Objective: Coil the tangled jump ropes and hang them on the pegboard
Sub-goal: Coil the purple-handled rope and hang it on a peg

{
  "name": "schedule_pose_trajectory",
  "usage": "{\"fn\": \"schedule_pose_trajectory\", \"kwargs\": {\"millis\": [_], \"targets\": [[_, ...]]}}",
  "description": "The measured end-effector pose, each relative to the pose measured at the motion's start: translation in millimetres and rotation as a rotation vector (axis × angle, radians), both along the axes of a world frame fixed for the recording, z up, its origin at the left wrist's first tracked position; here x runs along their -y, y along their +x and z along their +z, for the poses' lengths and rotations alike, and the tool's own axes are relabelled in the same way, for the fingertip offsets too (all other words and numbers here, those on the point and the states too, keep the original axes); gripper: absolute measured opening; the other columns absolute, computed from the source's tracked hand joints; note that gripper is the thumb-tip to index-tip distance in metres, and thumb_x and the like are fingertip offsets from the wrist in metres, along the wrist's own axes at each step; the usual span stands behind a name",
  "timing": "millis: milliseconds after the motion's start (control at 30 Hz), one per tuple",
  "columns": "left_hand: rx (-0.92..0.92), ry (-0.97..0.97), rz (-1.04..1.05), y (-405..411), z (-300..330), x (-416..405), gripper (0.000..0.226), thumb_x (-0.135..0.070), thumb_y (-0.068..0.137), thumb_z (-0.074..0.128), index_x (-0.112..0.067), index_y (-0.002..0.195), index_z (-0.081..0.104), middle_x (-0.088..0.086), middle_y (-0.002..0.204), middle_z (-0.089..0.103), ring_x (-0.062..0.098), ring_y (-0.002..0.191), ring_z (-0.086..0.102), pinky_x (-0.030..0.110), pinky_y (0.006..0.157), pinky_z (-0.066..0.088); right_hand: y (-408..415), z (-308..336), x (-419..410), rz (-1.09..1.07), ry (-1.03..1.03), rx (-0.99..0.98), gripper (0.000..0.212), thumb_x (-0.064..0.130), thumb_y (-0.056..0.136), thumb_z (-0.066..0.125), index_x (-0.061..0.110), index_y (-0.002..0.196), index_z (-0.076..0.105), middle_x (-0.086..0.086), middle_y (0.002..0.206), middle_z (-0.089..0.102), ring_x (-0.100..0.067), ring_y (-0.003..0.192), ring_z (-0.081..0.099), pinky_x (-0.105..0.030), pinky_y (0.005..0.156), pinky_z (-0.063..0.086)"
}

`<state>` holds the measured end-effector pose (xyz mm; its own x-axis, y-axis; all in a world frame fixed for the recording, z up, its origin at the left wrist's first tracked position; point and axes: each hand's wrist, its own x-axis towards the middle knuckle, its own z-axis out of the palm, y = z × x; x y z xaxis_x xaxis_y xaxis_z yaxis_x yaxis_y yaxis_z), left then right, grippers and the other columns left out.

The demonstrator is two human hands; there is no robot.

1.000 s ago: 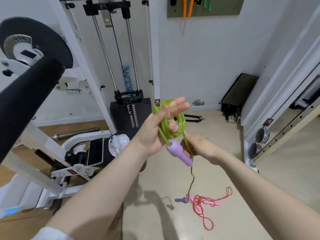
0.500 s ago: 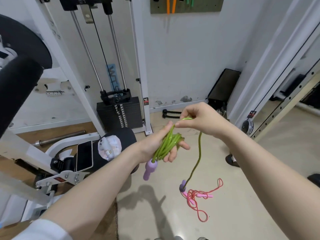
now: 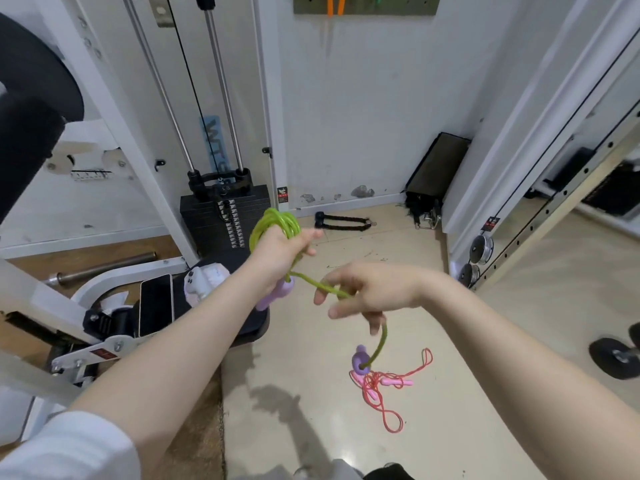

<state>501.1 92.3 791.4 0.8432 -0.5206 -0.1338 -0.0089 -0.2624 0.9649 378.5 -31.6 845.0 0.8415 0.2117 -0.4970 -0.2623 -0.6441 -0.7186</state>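
My left hand (image 3: 282,252) grips a coil of green jump rope (image 3: 275,221) looped over it. One purple handle (image 3: 277,294) hangs below that hand. The rope's free end runs right through the curled fingers of my right hand (image 3: 367,292) and drops to the second purple handle (image 3: 361,362), which dangles above the floor. A tangled red jump rope (image 3: 384,393) with pink handles lies on the floor below. The olive pegboard (image 3: 408,6) is high on the wall, with orange and green items hanging from it.
A white cable machine with a black weight stack (image 3: 225,220) stands to the left. A phone (image 3: 156,304) lies on its black seat. A black strap handle (image 3: 341,221) lies by the wall, a dumbbell (image 3: 616,355) at the right, a mirror frame (image 3: 540,209) alongside.
My right hand has dropped from above the coil to below and right of it, drawing the free rope sideways. My left hand has turned and raised the coil. The trailing handle has lifted off the floor.
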Motion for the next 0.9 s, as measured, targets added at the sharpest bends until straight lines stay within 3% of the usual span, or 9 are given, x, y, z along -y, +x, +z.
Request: {"fn": "schedule_pose_trajectory", "kwargs": {"millis": [100, 233, 400, 500, 633, 700, 733, 833, 900], "targets": [[-0.121, -0.008, -0.2, -13, -11, -5, 0.042, -0.041, 0.096, 0.041, -0.011, 0.081, 0.066, 0.004, 0.059, 0.064, 0.015, 0.055, 0.054, 0.03, 0.063, 0.047, 10, 20, 7, -0.143, -0.096, 0.372, 0.012, 0.02, 0.087, 0.064, 0.012, 0.078, 0.065, 0.0, 0.062, 0.05, -0.005, 0.041, 0.046, -0.02, 0.045, 0.045], [-0.425, -0.105, -0.551, -29, 1, -5, 0.093, -0.075, 0.082, 0.01, -0.001, 0.099, 0.064, 0.005, 0.044, 0.052, 0.014, 0.039, 0.04, 0.027, 0.047, 0.031, 18, 8, 29, -0.452, -0.013, 0.556, 0.03, 0.023, 0.075, 0.077, 0.0, 0.07, 0.059, 0.001, 0.055, 0.044, -0.005, 0.047, 0.035, -0.018, 0.047, 0.032], [-0.571, -0.454, -0.923, -31, 19, -10, 0.085, -0.064, 0.071, 0.064, 0.016, 0.101, 0.061, -0.004, 0.042, 0.051, 0.006, 0.039, 0.042, 0.019, 0.047, 0.037, 18, -24, 32, -0.545, 0.329, 0.419, 0.021, 0.019, 0.084, 0.066, 0.007, 0.071, 0.054, -0.011, 0.063, 0.046, -0.014, 0.051, 0.043, -0.022, 0.049, 0.035], [-0.536, -0.676, -0.841, -30, 28, -10, 0.078, -0.041, 0.074, 0.072, 0.016, 0.121, 0.047, -0.006, 0.057, 0.061, 0.005, 0.049, 0.051, 0.02, 0.057, 0.048, 17, -41, 17, -0.513, 0.329, 0.301, 0.022, 0.019, 0.088, 0.053, 0.001, 0.076, 0.055, -0.013, 0.06, 0.048, -0.019, 0.046, 0.045, -0.027, 0.048, 0.032], [-0.545, -0.652, -0.338, -15, 33, -1, 0.054, -0.021, 0.078, 0.07, -0.003, 0.126, 0.051, -0.005, 0.061, 0.061, 0.004, 0.05, 0.055, 0.018, 0.052, 0.048, 16, -48, -2, -0.347, 0.197, 0.135, 0.026, 0.01, 0.097, 0.047, 0.017, 0.071, 0.049, -0.001, 0.057, 0.044, -0.011, 0.048, 0.047, -0.021, 0.052, 0.043], [-0.506, -0.582, -0.18, -11, 28, 2, 0.043, -0.01, 0.088, 0.055, -0.004, 0.129, 0.048, -0.004, 0.058, 0.06, 0.005, 0.05, 0.056, 0.017, 0.05, 0.049, 17, -46, -5, -0.202, 0.05, 0.096, 0.005, 0.008, 0.093, 0.052, 0.011, 0.097, 0.052, -0.002, 0.063, 0.049, -0.009, 0.049, 0.051, -0.02, 0.054, 0.046], [-0.445, -0.532, -0.133, -10, 24, 2, 0.039, -0.006, 0.09, 0.051, -0.004, 0.129, 0.047, -0.004, 0.058, 0.061, 0.006, 0.051, 0.057, 0.018, 0.052, 0.049, 18, -45, -6, -0.125, -0.052, 0.099, 0.024, 0.009, 0.091, 0.056, 0.011, 0.114, 0.049, -0.001, 0.067, 0.053, -0.011, 0.053, 0.053, -0.022, 0.057, 0.046], [-0.265, -0.379, -0.051, -6, 13, 1, 0.031, -0.003, 0.091, 0.053, -0.004, 0.121, 0.055, 0.003, 0.066, 0.065, 0.01, 0.059, 0.06, 0.022, 0.062, 0.051, 20, -36, -4, 0.025, -0.312, 0.18, 0.05, 0.019, 0.086, 0.063, 0.014, 0.132, 0.043, -0.001, 0.085, 0.056, -0.019, 0.078, 0.055, -0.026, 0.069, 0.041], [-0.147, -0.264, -0.066, -3, 10, -1, 0.02, -0.003, 0.09, 0.055, -0.015, 0.091, 0.072, 0.012, 0.081, 0.068, 0.011, 0.077, 0.062, 0.025, 0.076, 0.051, 20, -30, -1, 0.018, -0.426, 0.298, 0.048, 0.025, 0.083, 0.066, 0.013, 0.126, 0.048, -0.006, 0.097, 0.059, -0.026, 0.093, 0.055, -0.031, 0.076, 0.042]]}}
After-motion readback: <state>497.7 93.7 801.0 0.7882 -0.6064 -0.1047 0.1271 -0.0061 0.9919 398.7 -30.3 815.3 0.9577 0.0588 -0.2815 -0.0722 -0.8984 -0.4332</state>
